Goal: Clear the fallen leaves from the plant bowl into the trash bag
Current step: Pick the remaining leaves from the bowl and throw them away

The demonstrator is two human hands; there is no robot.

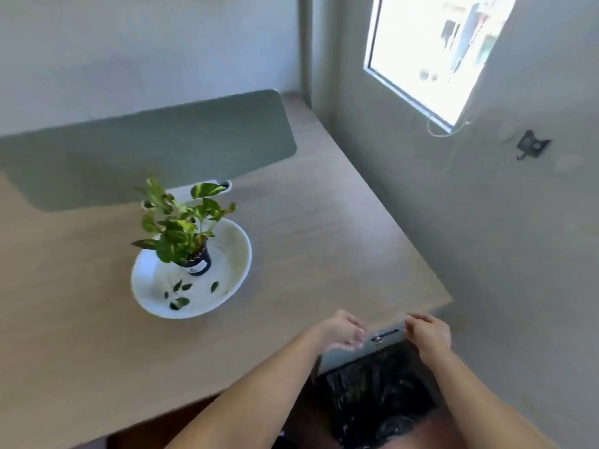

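Note:
A white plant bowl (233, 254) sits left of centre on the wooden desk, with a small dark pot of green and yellow leafy plant (181, 228) standing in it. Several small fallen leaves (180, 301) lie on the bowl's near side. A black trash bag (379, 390) hangs open below the desk's near right edge. My left hand (343, 332) and my right hand (428, 332) hover over that edge just above the bag, fingers curled, well apart from the bowl. Whether either hand grips the bag's rim is unclear.
A grey drawer front with a keyhole (377, 338) shows between my hands under the desk (324, 241) edge. A green divider panel (155, 150) stands along the desk's far side. A wall with a bright window (431, 53) and a dark hook (531, 145) is on the right.

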